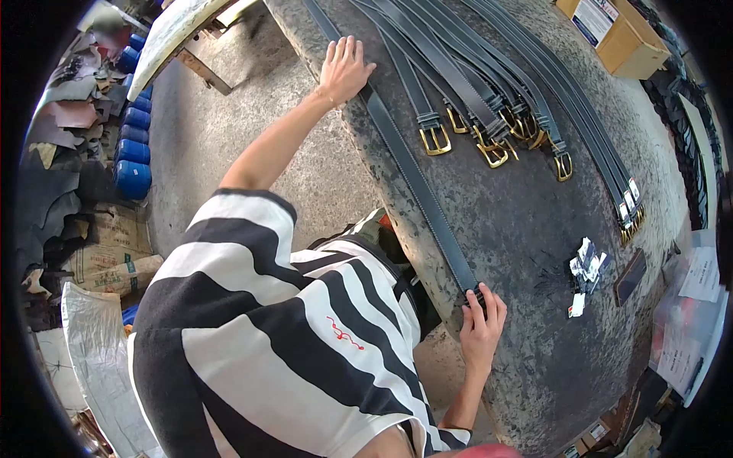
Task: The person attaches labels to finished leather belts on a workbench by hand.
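A dark leather belt with pale edge stitching lies lengthwise along the near edge of the worktable. My left hand rests palm down across its upper part, fingers stretched out over the strap. At the belt's lower end, my right hand has its fingers bent around the tip, where a dark buckle or fitting is mostly covered. Beyond my hands lies a loose pile of similar belts with gold buckles. Farther right runs a neat row of belts, their buckles lined up and white tags attached.
Tags with dark strings lie heaped on the table near a dark flat block. A cardboard box stands at the far edge and a clear plastic bin at the right. Blue drums and leather scraps line the left.
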The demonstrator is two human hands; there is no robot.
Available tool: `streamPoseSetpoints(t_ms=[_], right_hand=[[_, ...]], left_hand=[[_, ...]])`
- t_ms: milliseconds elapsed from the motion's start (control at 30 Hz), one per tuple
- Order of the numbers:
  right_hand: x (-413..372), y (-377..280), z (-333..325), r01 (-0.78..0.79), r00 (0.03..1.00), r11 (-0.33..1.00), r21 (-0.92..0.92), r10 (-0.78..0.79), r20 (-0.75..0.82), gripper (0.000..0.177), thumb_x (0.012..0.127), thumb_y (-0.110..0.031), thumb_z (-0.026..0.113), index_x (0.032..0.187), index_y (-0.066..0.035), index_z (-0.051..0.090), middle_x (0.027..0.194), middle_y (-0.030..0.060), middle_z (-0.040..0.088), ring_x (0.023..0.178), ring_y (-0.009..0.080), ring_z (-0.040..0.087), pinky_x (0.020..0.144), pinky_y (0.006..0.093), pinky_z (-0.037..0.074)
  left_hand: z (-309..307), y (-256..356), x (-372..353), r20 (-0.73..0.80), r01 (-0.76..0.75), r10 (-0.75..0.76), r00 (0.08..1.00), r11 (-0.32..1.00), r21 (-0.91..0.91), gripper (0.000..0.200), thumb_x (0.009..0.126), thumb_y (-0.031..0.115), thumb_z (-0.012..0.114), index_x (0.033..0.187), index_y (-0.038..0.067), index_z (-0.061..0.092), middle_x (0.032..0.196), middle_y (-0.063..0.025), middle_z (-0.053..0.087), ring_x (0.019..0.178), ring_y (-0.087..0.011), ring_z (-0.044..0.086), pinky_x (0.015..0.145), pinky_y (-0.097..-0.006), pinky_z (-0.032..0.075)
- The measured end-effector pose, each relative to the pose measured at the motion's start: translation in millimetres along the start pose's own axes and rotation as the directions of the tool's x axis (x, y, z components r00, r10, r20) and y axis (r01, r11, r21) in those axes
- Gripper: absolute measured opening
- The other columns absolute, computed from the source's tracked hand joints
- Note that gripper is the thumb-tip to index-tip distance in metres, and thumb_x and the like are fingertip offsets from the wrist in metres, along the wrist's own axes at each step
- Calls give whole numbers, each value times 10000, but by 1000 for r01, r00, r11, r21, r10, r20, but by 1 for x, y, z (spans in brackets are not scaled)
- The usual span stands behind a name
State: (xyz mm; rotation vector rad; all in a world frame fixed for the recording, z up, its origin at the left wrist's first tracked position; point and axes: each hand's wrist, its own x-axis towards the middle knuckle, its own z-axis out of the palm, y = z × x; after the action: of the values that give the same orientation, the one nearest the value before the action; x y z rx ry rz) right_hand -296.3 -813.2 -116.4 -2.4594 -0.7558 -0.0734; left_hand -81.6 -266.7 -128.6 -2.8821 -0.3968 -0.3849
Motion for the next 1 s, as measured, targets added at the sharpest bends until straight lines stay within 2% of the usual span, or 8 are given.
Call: streamPoseSetpoints(t_ms=[33,67,233,300,467,767,833,1000], right_hand=[[0,1,0,-8,1000,1000,0,8,-6,325,849,-44,747,1170,-84,718,1351,90,628,1177,336,562,1008,471,466],[0,3,1,-6,1000,1000,1,6,-17,319,851,-48,746,1166,-86,721,1343,90,634,1171,336,567,1005,470,466],[-1,1,-1,-20,1000,1000,3,20,-12,299,854,-57,744,1151,-88,729,1323,91,649,1159,336,579,999,467,466],[0,1,-2,-16,1000,1000,16,16,-10,296,851,-54,744,1145,-83,731,1325,91,648,1163,331,581,1000,466,466],[1,1,-6,-25,1000,999,36,24,14,304,846,-49,743,1147,-89,732,1319,89,654,1162,326,583,1003,462,468],[26,-23,-31,-62,993,992,-110,73,97,262,835,-101,768,1095,-97,736,1332,64,654,1250,336,558,1060,525,423],[46,-39,-28,-98,992,989,-108,89,-87,245,831,-104,776,1071,-78,735,1335,82,655,1264,339,562,1070,525,414],[146,-97,39,175,960,934,312,-93,-263,220,813,-31,765,1028,-53,726,1229,76,703,1178,291,638,1000,445,490]], left_hand=[[-14,9,-5,-111,-68,68,992,998,2,793,1044,584,410,1465,-87,438,1547,-288,412,1462,-437,349,1213,-525,269],[-33,22,-14,4,-9,9,1000,992,-124,770,1041,560,451,1409,-116,482,1478,-311,472,1394,-448,420,1193,-516,301],[1,34,-43,63,10,4,998,977,-213,869,1037,603,420,1423,-176,422,1521,-370,385,1464,-467,330,1209,-519,271],[8,37,-42,2,23,-23,1000,978,-206,884,1041,611,400,1454,-171,389,1558,-366,335,1490,-472,285,1218,-516,255],[5,35,-38,97,50,-34,995,984,-169,912,1034,639,352,1507,-141,337,1603,-340,283,1521,-458,234,1239,-520,210],[2,39,-38,74,-33,32,997,999,15,822,1060,566,361,1470,-147,387,1529,-363,388,1463,-475,350,1214,-526,271],[0,40,-38,34,-55,55,998,998,7,801,1066,544,358,1458,-154,395,1508,-385,399,1435,-497,383,1198,-539,299],[4,42,-38,2,-68,68,998,997,-22,713,1065,514,376,1518,-37,387,1481,-424,397,1404,-544,394,1177,-572,314]])
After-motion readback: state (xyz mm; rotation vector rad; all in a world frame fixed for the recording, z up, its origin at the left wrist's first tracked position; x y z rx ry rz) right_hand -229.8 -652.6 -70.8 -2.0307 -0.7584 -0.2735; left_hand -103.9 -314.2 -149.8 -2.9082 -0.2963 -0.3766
